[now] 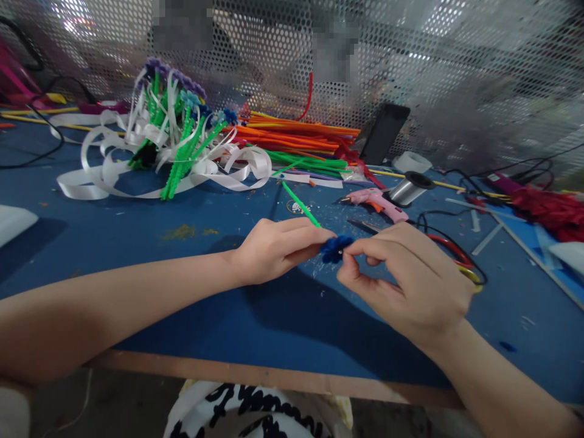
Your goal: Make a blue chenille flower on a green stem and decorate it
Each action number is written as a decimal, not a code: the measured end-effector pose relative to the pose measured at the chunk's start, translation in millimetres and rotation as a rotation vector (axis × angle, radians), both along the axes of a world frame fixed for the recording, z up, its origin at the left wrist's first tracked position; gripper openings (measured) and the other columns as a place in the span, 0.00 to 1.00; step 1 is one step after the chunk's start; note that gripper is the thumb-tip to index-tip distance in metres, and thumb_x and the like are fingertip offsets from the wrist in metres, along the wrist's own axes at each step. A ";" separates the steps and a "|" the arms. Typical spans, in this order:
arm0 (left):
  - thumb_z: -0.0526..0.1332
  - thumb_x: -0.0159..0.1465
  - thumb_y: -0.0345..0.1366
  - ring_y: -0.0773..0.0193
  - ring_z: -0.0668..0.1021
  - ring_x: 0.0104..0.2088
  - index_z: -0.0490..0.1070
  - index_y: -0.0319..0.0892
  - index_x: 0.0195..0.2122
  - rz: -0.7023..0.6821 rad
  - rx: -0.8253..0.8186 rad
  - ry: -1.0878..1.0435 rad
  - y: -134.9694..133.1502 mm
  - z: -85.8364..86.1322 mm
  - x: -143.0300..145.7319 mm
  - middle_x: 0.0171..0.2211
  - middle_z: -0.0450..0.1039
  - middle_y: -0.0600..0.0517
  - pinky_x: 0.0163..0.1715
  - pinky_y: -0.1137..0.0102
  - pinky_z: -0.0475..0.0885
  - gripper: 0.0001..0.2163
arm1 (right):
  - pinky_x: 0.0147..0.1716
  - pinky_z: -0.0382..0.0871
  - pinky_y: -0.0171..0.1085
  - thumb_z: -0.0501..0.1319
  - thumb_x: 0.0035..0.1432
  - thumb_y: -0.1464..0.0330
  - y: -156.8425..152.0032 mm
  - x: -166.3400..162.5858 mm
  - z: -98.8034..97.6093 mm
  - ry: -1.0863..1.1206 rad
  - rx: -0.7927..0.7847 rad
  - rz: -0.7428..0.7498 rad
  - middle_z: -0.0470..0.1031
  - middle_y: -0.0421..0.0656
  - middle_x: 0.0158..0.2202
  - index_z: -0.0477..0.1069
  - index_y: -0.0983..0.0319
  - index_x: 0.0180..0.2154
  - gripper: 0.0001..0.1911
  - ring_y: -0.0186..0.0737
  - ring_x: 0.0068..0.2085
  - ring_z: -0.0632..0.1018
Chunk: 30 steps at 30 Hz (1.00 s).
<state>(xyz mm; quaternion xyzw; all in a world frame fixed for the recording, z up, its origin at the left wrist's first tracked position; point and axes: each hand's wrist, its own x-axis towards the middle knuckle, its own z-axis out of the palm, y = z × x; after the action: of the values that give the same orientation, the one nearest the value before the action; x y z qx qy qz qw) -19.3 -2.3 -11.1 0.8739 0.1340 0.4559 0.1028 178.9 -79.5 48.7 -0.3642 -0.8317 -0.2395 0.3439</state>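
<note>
My left hand [274, 248] is closed around a green pipe-cleaner stem [298, 205] that sticks out up and to the left behind its fingers. At the stem's near end sits a small blue pipe-cleaner flower [335, 248]. My right hand [406, 283] pinches that blue flower between thumb and forefinger, the other fingers curled. Both hands hover just above the blue table top [255, 316], close to its front edge.
A bunch of finished green-stemmed flowers with white ribbon [168, 146] lies at back left. Orange and green pipe cleaners [301, 143] are piled behind. A pink glue gun [378, 202], wire spool [408, 188], black phone [384, 132] and cables [456, 249] lie right. Perforated metal screen [456, 73] behind.
</note>
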 end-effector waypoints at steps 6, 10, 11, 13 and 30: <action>0.56 0.73 0.33 0.70 0.82 0.39 0.72 0.43 0.51 -0.032 0.010 -0.043 1.5 -0.2 -0.4 0.38 0.80 0.51 0.32 0.79 0.72 0.09 | 0.29 0.69 0.38 0.67 0.51 0.80 -2.7 -0.2 -2.8 0.137 0.016 -0.033 0.74 0.41 0.27 0.71 0.60 0.33 0.11 0.36 0.27 0.74; 0.57 0.72 0.30 0.69 0.82 0.40 0.72 0.42 0.50 -0.065 0.014 -0.093 2.8 -0.7 -0.2 0.39 0.80 0.50 0.36 0.78 0.73 0.09 | 0.33 0.70 0.40 0.66 0.53 0.78 -1.6 1.1 -4.9 0.441 -0.056 0.000 0.77 0.41 0.31 0.71 0.58 0.33 0.10 0.40 0.33 0.77; 0.57 0.72 0.29 0.69 0.82 0.39 0.72 0.42 0.50 -0.066 0.015 -0.098 3.0 -0.6 0.0 0.39 0.80 0.50 0.36 0.77 0.73 0.09 | 0.33 0.70 0.41 0.65 0.55 0.77 -0.7 1.6 -5.5 0.570 -0.123 0.075 0.78 0.42 0.33 0.71 0.58 0.33 0.09 0.41 0.34 0.78; 0.57 0.71 0.29 0.69 0.82 0.38 0.72 0.41 0.50 -0.067 0.015 -0.105 3.2 -0.2 0.4 0.38 0.80 0.50 0.35 0.78 0.73 0.08 | 0.31 0.70 0.42 0.63 0.59 0.76 1.6 2.5 -6.3 0.843 -0.335 0.270 0.81 0.44 0.37 0.69 0.58 0.33 0.07 0.40 0.32 0.78; 0.53 0.73 0.32 0.68 0.82 0.38 0.71 0.43 0.50 -0.010 0.026 -0.065 2.4 0.6 -1.1 0.37 0.80 0.50 0.34 0.77 0.73 0.10 | 0.23 0.58 0.42 0.49 0.66 0.60 6.4 25.1 -6.1 0.403 -0.351 0.176 0.54 0.39 0.21 0.50 0.57 0.24 0.18 0.39 0.23 0.63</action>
<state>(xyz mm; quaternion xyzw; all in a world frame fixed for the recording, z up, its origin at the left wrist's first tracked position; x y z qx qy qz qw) -20.4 0.1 -10.6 0.8605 0.1203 0.4853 0.0978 204.0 -73.2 42.5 -0.3847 -0.8038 0.0162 0.4534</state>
